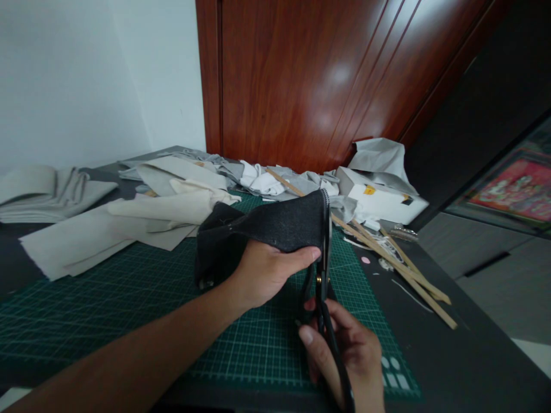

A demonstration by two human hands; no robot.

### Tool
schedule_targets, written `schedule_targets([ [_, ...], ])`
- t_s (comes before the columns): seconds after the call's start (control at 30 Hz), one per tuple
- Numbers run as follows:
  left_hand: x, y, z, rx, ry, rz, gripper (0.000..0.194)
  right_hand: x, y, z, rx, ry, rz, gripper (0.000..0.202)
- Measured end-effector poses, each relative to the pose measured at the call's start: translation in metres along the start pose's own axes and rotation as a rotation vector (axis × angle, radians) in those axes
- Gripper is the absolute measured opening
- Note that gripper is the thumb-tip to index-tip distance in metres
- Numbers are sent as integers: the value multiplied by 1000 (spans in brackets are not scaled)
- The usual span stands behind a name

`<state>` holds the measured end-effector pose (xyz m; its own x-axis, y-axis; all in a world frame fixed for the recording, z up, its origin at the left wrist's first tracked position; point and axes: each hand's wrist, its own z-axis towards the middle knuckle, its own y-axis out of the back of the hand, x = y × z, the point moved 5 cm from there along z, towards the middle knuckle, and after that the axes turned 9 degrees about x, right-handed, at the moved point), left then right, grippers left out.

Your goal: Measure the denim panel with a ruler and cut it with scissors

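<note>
Fingers of the left hand (pixel 266 275) pinch the dark fabric piece (pixel 288 221), the thumb lying along its near side and pointing toward the blades. The fabric is held above the middle of the green cutting mat (pixel 142 281), its bulk sagging toward the mat's left side; whether that lower end touches the mat cannot be told. A toothed line, like a zipper (pixel 326 198), shows at the upper right edge of the fabric. Fingers and thumb of the right hand (pixel 344 347), over the near right part of the mat, are curled around the black handles of the scissors (pixel 322 289). Their blades point away from the near edge of the mat, along the fabric's right edge; how far apart they stand is unclear. Pale cloth pieces (pixel 94 235) overlap the mat's far left part, and a folded grey cloth (pixel 30 201) lies beyond them, left of the mat. White and grey scraps (pixel 267 182) are heaped past its far edge. Right of the mat, wooden strips (pixel 408 278) cross one another near a small pink piece (pixel 365 260). A white box (pixel 374 198) sits beyond the mat's far right corner, and a reddish-brown wooden panel (pixel 297 80) rises behind the mat.
</note>
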<state>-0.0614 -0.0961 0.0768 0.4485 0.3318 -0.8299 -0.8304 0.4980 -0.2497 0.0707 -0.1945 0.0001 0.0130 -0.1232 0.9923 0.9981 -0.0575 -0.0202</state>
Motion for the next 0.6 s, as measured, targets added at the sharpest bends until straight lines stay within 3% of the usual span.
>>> schedule_targets([
  [0.37,1,-1,-1,-9,13,-6,20,-2,-2,0,21,-38,36,37],
  [0.6,-7,-4,-2,16,88,117,14,0,1,4,22,-19,58,39],
])
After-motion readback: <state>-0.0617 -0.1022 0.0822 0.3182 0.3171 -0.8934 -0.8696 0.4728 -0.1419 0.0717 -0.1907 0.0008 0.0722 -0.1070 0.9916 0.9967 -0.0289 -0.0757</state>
